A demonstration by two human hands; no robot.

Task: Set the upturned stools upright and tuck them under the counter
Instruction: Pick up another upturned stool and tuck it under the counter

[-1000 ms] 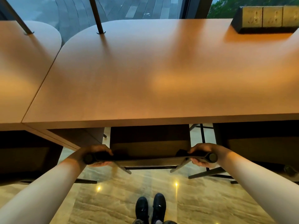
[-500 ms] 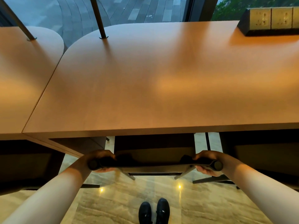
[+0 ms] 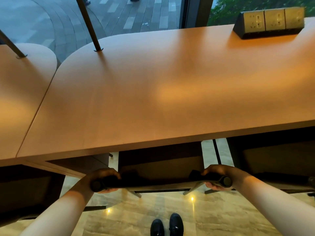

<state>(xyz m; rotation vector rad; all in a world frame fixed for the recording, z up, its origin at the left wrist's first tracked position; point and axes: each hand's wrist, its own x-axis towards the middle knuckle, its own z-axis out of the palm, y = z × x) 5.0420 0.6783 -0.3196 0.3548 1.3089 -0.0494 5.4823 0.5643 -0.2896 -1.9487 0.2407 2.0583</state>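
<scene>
Head view. My left hand (image 3: 102, 180) and right hand (image 3: 219, 178) grip the two ends of the dark top bar (image 3: 160, 182) of a stool (image 3: 161, 167), fingers (image 3: 109, 172) curled over the bar from above and thumbs beneath, so both hands are clamped on it. The stool stands upright on the floor (image 3: 136, 217), its seat partly beneath the near edge of the surface (image 3: 153, 99) and its bar just short of that edge, on my side. Two pale legs (image 3: 193, 189) slant down from under the seat towards my shoes (image 3: 167, 224).

Left of this stool a dark shape (image 3: 25, 188) sits under the neighbouring surface; right of it another dark seat (image 3: 276, 155) lies under the same surface. Both look like stools already tucked in, though shadow hides their detail. A socket block (image 3: 269, 23) rests on the surface at its far right, and a slanted post (image 3: 88, 24) meets it at the far left.

Progress, as I judge it: this stool is righted and nearly home; a short further push remains. No upturned stool is visible, so I cannot say how many are left.
</scene>
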